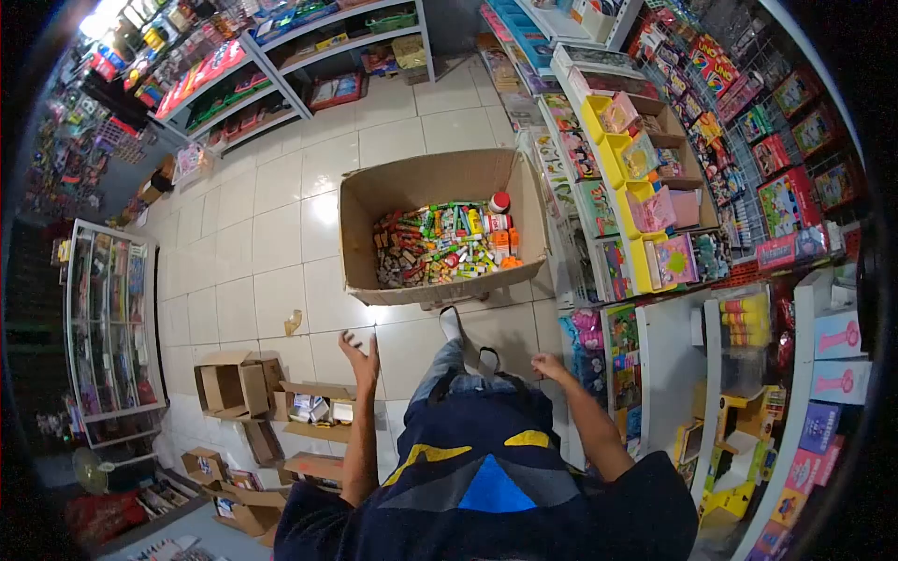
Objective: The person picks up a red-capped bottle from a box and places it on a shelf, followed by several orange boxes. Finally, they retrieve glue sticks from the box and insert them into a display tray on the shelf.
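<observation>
From the head view, one big cardboard box (pixel 440 229) stood open on the tiled floor (pixel 271 234), straight ahead of the person's socked foot (pixel 451 323) and hard against the yellow-binned shelf (pixel 622 187) on its right. It was about half filled with a jumble of small coloured packets (pixel 440 245), too many to count, with one red-capped bottle (pixel 499 202) standing at the far right corner.

The left hand (pixel 359 356) hung just short of the box's near wall, fingers spread and holding nothing. The right hand (pixel 545 365) hovered nearer the box's right corner, loosely curled and empty as far as I could tell.

I judged the box heavy with its load, and its walls soft; the near rim already bowed. Better taken low at two opposite corners, or slid. Beyond the left hand, several smaller open cartons (pixel 238 385) lay well apart from the box.
</observation>
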`<state>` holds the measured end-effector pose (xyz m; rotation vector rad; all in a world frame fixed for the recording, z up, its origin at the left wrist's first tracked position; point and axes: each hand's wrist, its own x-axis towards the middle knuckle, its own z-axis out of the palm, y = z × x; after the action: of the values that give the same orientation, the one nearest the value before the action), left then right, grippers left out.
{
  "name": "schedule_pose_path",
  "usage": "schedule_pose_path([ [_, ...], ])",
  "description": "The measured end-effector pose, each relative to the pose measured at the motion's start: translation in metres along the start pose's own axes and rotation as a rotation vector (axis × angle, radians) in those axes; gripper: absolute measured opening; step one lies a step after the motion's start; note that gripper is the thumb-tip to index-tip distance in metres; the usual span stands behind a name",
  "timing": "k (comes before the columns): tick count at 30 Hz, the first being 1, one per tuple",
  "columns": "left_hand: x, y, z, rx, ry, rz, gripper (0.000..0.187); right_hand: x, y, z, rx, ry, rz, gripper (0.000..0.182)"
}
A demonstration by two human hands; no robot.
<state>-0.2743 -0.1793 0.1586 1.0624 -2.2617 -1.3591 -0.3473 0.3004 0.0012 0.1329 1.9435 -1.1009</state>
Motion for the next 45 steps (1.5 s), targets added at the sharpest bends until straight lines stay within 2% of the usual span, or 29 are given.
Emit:
schedule_pose_path([
  [2,0.037,0.015,0.008,-0.021,0.092,0.019,0.085,0.001,-0.017,-0.008,0.065,0.092,-0.195,0.025],
  [4,0.070,0.031,0.020,0.030,0.103,-0.041,0.093,-0.022,-0.092,-0.016,0.181,0.173,-0.335,0.021],
  [7,0.107,0.046,0.035,0.000,0.059,-0.145,0.100,-0.040,-0.192,-0.028,-0.013,0.335,-0.467,0.028],
  [9,0.120,0.043,0.043,-0.004,-0.016,-0.113,0.100,-0.034,-0.236,-0.033,-0.088,0.387,-0.519,0.027],
  [12,0.125,0.041,0.055,0.031,-0.089,0.062,0.090,-0.024,-0.308,-0.037,-0.087,0.420,-0.594,0.026],
  [15,0.124,0.047,0.054,-0.098,-0.108,-0.036,0.086,0.013,-0.342,-0.052,-0.129,0.367,-0.556,0.026],
  [16,0.123,0.043,0.054,-0.090,-0.106,-0.026,0.084,0.032,-0.348,-0.058,-0.199,0.316,-0.511,0.025],
  [19,0.107,0.123,0.043,-0.112,-0.116,-0.170,0.082,0.101,-0.342,-0.069,-0.254,0.120,-0.257,0.029],
  [20,0.109,0.120,0.046,-0.084,-0.108,-0.182,0.081,0.128,-0.337,-0.073,-0.253,0.056,-0.166,0.031],
  [23,0.118,0.095,0.053,-0.014,-0.067,-0.187,0.078,0.210,-0.316,-0.076,-0.456,0.134,-0.064,0.041],
  [24,0.120,0.083,0.057,0.007,-0.049,-0.179,0.078,0.226,-0.312,-0.073,-0.569,0.261,-0.115,0.050],
  [26,0.119,0.064,0.062,0.094,-0.004,-0.144,0.076,0.265,-0.301,-0.071,-0.707,0.405,-0.043,0.056],
  [28,0.122,0.086,0.061,0.086,-0.024,-0.221,0.075,0.297,-0.296,-0.063,-0.724,0.482,0.038,0.065],
  [31,0.123,0.096,0.065,0.162,-0.007,-0.259,0.072,0.320,-0.294,-0.056,-0.600,0.496,0.179,0.084],
  [35,0.123,0.098,0.069,0.240,0.025,-0.264,0.069,0.336,-0.292,-0.052,-0.470,0.508,0.169,0.094],
  [36,0.123,0.094,0.070,0.250,0.036,-0.263,0.068,0.335,-0.306,-0.054,-0.491,0.470,0.265,0.092],
  [39,0.122,0.101,0.069,0.191,0.047,-0.311,0.066,0.335,-0.304,-0.046,-0.500,0.607,0.125,0.092],
  [43,0.122,0.090,0.073,0.237,0.066,-0.278,0.066,0.310,-0.328,-0.052,-0.396,0.585,0.197,0.096],
  [45,0.121,0.087,0.072,0.260,0.070,-0.244,0.066,0.305,-0.328,-0.053,-0.341,0.634,0.144,0.096],
])
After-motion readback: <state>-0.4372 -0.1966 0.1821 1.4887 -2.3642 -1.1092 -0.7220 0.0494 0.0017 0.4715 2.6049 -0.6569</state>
